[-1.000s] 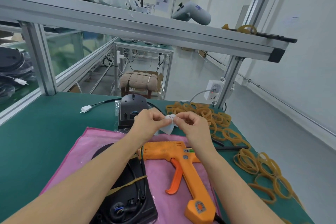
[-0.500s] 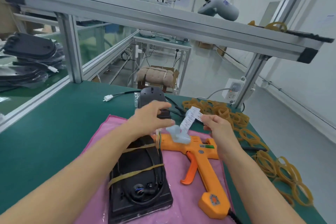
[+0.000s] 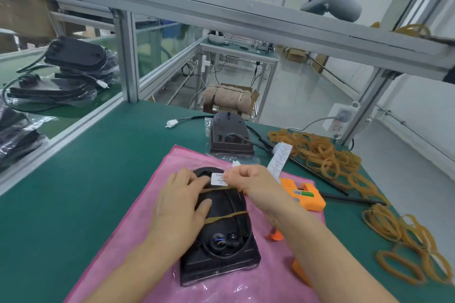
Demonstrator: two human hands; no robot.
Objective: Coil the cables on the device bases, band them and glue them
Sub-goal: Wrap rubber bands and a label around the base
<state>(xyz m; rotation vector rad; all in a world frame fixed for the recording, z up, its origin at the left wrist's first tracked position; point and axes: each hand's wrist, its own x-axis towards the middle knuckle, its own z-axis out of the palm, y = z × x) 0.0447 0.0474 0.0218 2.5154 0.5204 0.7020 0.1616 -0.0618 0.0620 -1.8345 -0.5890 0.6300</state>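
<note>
Device base (image 3: 221, 241) lay on cloth (image 3: 138, 229) on worktop (image 3: 73, 179) | second base (image 3: 230, 136) stood behind cloth | glue gun (image 3: 304, 195) lay right of the near base | rubber bands (image 3: 325, 155) spread further right | stacked bases (image 3: 73, 56) sat far left

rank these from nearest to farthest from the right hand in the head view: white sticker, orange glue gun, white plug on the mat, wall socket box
1. white sticker, pinched in the right hand.
2. orange glue gun, just right of the hand.
3. white plug, far left on the mat.
4. wall socket box, on the post, far right.
</note>
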